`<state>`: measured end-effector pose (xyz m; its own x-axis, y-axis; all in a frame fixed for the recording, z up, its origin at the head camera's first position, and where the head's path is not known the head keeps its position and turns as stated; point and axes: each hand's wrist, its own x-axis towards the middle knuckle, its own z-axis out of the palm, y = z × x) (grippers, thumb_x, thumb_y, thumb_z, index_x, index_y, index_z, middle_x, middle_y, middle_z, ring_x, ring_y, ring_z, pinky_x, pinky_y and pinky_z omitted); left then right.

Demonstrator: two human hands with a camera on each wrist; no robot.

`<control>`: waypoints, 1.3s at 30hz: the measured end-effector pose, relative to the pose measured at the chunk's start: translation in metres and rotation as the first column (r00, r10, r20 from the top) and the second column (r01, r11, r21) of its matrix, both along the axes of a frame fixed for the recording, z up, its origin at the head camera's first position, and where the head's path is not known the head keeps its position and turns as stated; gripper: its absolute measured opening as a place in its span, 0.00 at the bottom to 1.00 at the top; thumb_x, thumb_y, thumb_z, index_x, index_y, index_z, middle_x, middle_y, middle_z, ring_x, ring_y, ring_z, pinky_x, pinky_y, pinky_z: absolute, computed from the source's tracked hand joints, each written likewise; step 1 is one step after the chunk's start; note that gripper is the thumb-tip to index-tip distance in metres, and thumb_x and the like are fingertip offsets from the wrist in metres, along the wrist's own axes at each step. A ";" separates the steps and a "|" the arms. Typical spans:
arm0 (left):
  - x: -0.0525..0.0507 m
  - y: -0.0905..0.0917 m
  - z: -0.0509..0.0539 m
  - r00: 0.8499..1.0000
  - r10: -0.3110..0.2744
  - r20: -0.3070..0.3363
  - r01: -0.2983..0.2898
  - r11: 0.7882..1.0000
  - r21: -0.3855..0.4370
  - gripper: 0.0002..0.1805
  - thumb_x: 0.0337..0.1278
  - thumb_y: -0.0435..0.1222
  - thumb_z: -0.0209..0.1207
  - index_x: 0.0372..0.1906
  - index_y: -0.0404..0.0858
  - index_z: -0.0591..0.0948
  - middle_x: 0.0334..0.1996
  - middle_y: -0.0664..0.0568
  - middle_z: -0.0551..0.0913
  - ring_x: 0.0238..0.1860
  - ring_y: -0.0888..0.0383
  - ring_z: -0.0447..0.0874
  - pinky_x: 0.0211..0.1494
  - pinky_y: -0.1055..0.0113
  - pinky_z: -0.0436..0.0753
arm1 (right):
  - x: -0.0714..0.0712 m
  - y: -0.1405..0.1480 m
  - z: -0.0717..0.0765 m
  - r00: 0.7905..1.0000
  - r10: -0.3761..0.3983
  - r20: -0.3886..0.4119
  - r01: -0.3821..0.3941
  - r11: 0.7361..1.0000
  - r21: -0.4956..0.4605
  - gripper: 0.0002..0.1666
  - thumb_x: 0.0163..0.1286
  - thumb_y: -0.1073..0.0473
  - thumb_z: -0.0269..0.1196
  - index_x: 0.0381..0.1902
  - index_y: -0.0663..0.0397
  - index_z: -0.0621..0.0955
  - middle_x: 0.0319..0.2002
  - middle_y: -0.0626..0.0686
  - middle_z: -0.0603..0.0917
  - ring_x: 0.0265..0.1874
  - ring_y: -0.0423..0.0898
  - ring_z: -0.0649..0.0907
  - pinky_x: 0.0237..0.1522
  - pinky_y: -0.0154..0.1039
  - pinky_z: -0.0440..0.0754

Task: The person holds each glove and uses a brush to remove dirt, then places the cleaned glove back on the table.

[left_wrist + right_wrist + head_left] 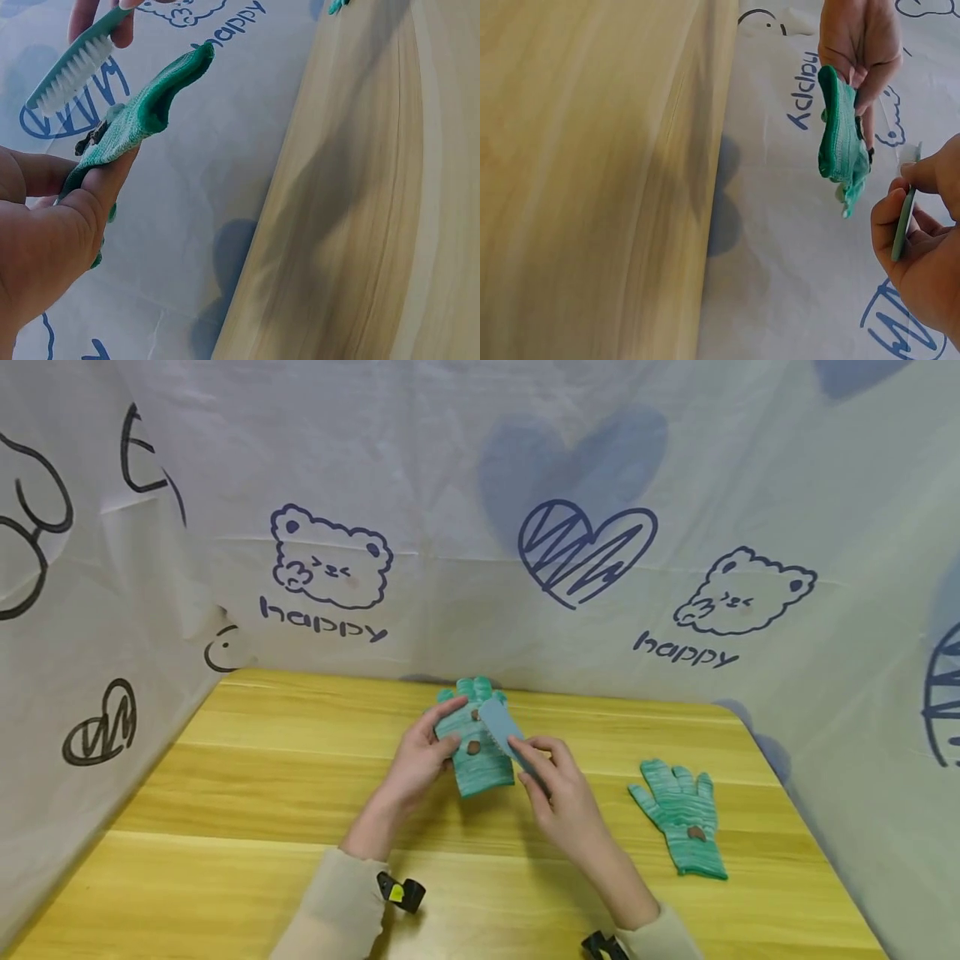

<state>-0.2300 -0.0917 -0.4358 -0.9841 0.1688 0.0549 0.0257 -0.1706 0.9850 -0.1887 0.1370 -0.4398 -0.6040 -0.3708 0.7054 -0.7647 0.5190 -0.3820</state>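
Observation:
The left hand [422,762] pinches the left edge of a green knitted glove [483,770], thumb on the face that bears brown patches, and holds it up off the table. A blue-green brush [501,727] is gripped by the right hand [566,802]; its head lies over the glove's upper right part in the head view. White bristles [75,75] face the glove in the left wrist view, where a gap shows between them and the glove [131,127]. From the right wrist view, the right hand [922,240] has thumb and fingers round the brush handle [904,225].
A second green glove [686,818] with a brown patch lies flat on the wooden table [247,793], right of the hands. White cloth [442,468] with drawn bears and hearts hangs behind the table and at its sides.

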 end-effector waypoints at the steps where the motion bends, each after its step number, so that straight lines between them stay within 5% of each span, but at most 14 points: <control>1: -0.001 0.000 0.000 1.000 -0.003 0.001 0.003 1.000 0.000 0.32 0.75 0.24 0.50 0.78 0.45 0.69 0.48 0.47 0.79 0.25 0.64 0.69 0.29 0.71 0.69 | 0.000 0.000 0.000 1.000 0.001 -0.008 -0.001 1.000 0.004 0.31 0.67 0.77 0.66 0.68 0.61 0.79 0.56 0.63 0.77 0.30 0.41 0.74 0.30 0.33 0.76; 8: -0.001 -0.004 0.002 1.000 0.008 0.012 -0.008 1.000 0.003 0.33 0.73 0.23 0.50 0.79 0.47 0.68 0.24 0.56 0.68 0.18 0.65 0.62 0.26 0.73 0.69 | 0.000 -0.003 -0.005 0.999 0.034 -0.014 -0.034 0.998 0.054 0.32 0.65 0.78 0.67 0.67 0.61 0.79 0.55 0.62 0.77 0.27 0.40 0.72 0.28 0.31 0.76; 17: 0.001 -0.002 -0.002 0.997 -0.063 0.031 0.062 0.997 0.039 0.34 0.75 0.23 0.48 0.81 0.44 0.64 0.48 0.47 0.79 0.25 0.63 0.69 0.28 0.73 0.71 | 0.003 -0.003 -0.009 0.999 0.035 0.033 -0.038 0.993 0.113 0.33 0.65 0.78 0.67 0.68 0.59 0.79 0.57 0.60 0.76 0.34 0.43 0.77 0.33 0.33 0.80; 23: 0.002 0.000 -0.004 0.997 -0.068 0.028 0.067 0.997 0.036 0.34 0.74 0.23 0.48 0.81 0.44 0.64 0.41 0.51 0.80 0.22 0.64 0.67 0.27 0.73 0.70 | 0.002 -0.001 -0.009 0.999 0.023 0.036 -0.029 0.988 0.155 0.32 0.65 0.77 0.68 0.67 0.59 0.80 0.57 0.61 0.77 0.36 0.45 0.79 0.35 0.35 0.82; 27: 0.001 0.001 -0.005 0.997 -0.064 0.030 0.063 0.997 0.033 0.34 0.74 0.23 0.48 0.80 0.45 0.65 0.29 0.55 0.75 0.19 0.65 0.65 0.26 0.73 0.70 | 0.001 0.000 -0.010 0.999 0.010 0.036 -0.016 0.983 0.181 0.33 0.65 0.77 0.68 0.67 0.58 0.80 0.57 0.61 0.77 0.36 0.46 0.79 0.35 0.36 0.82; 39: 0.000 0.002 -0.007 0.996 -0.077 0.038 0.074 0.994 0.076 0.34 0.75 0.23 0.47 0.81 0.44 0.64 0.42 0.49 0.78 0.25 0.64 0.69 0.29 0.74 0.72 | -0.003 0.010 -0.011 0.999 -0.008 0.051 -0.001 0.986 0.167 0.32 0.67 0.77 0.67 0.67 0.56 0.81 0.57 0.59 0.78 0.33 0.43 0.77 0.32 0.33 0.80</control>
<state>-0.2303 -0.0896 -0.4427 -0.9704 0.2398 0.0305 -0.0296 -0.2432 0.9695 -0.1919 0.1468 -0.4505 -0.6394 -0.4787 0.6017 -0.7444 0.5814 -0.3284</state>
